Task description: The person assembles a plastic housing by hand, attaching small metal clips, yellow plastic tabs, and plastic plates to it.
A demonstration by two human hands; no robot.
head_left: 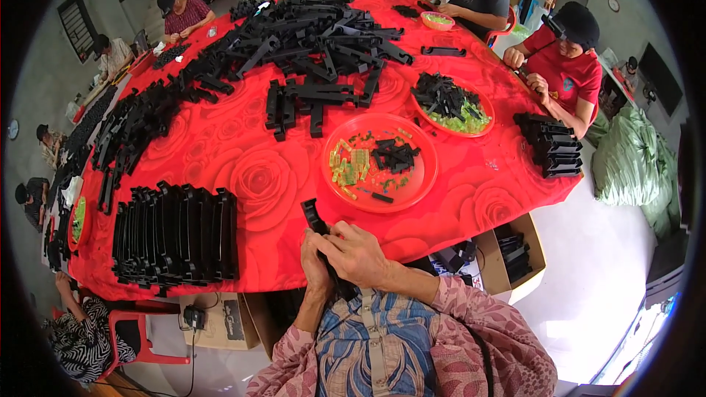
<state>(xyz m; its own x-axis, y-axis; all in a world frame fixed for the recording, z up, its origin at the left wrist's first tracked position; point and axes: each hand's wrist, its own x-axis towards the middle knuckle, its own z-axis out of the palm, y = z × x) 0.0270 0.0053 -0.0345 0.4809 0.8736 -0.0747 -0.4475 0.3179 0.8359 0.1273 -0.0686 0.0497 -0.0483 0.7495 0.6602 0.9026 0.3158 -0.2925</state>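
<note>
A long black plastic part (pixel 313 215) stands tilted at the table's near edge, its hooked upper end showing. My left hand (pixel 316 268) is wrapped round it. My right hand (pixel 359 256) closes over the same part from the right, fingers pressed onto it. Whether a small piece sits under those fingers is hidden. Just beyond my hands lies a round red tray (pixel 432 169), holding small clear yellow-green pieces (pixel 351 167) and short black strips (pixel 396 156). A tight row of similar black parts (pixel 174 235) lies at left.
A large heap of black parts (pixel 316 37) covers the table's middle. Another red tray (pixel 485 126) holds green and black pieces. More black parts (pixel 548 145) are stacked at the right edge, by a person in red (pixel 570 70). An open carton (pixel 526 257) stands below the table.
</note>
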